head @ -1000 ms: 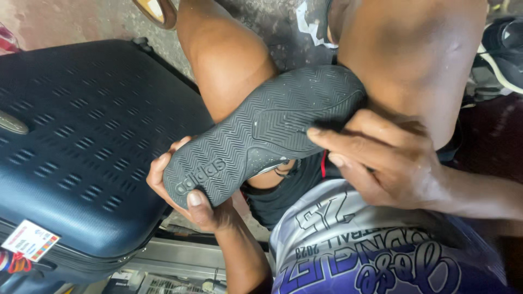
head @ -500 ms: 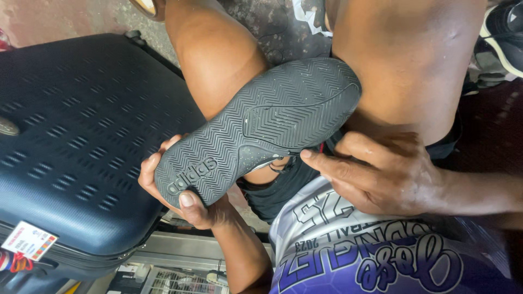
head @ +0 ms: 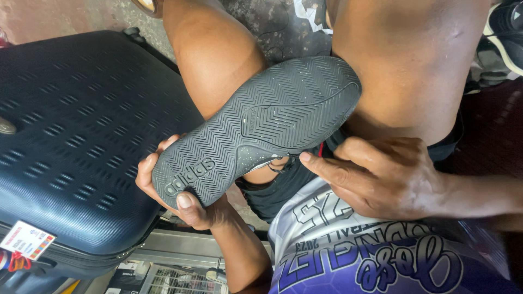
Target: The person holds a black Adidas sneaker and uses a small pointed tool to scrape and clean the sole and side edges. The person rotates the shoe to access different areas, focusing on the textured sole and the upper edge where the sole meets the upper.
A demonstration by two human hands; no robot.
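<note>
A black sports shoe (head: pixel 261 128) lies sole up across my lap, its grey zigzag tread facing the camera. My left hand (head: pixel 180 204) grips the heel end from below, thumb pressed on the tread. My right hand (head: pixel 381 177) sits just under the shoe's middle with fingers curled; the forefinger tip touches the sole's lower edge near a thin thread or lace (head: pixel 278 163). The toe end rests between my bare knees (head: pixel 414 60).
A dark blue hard suitcase (head: pixel 76 141) with a coloured tag (head: pixel 26 240) fills the left side, close to my left hand. Another dark shoe with a white stripe (head: pixel 506 38) lies at the top right. A metal rail (head: pixel 180 256) runs along the bottom.
My right hand has slid down off the sole and now sits below its edge. The shoe has shifted slightly left and up in my left hand's grip.
</note>
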